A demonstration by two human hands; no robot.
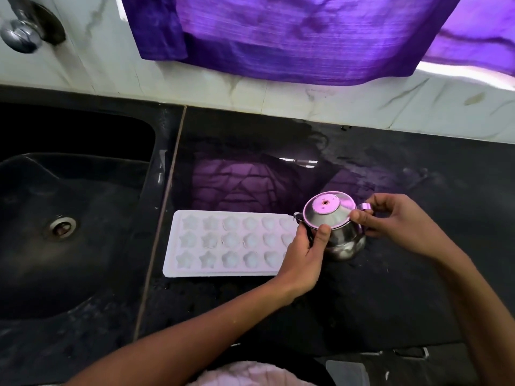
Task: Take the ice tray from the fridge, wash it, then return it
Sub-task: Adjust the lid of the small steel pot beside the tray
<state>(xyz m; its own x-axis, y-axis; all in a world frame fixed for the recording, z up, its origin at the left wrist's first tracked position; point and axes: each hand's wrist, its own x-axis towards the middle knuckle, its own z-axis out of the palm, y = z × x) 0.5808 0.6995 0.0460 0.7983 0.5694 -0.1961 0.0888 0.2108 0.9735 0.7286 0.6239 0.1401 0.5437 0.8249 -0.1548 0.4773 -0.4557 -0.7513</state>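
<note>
— What are your fingers doing at the counter?

— Your left hand (302, 252) curls round the near left side of a small steel teapot (338, 232), thumb hooked on the rim of its lid (328, 210). Your right hand (395, 221) pinches the lid's right edge beside the handle, fingers bent.

— And the ice tray?

— The ice tray (228, 242) lies flat on the black counter (390, 288), immediately left of your left hand, which covers its right end. Its long axis runs left to right, cavities up; whether they hold anything cannot be told. The left hand is the nearer one, so it would probably reach the tray first, carrying it left to the sink (64, 227).

— Any writing?

— None readable on teapot, tray or the purple cloth (292, 37) hanging at the far wall.
</note>
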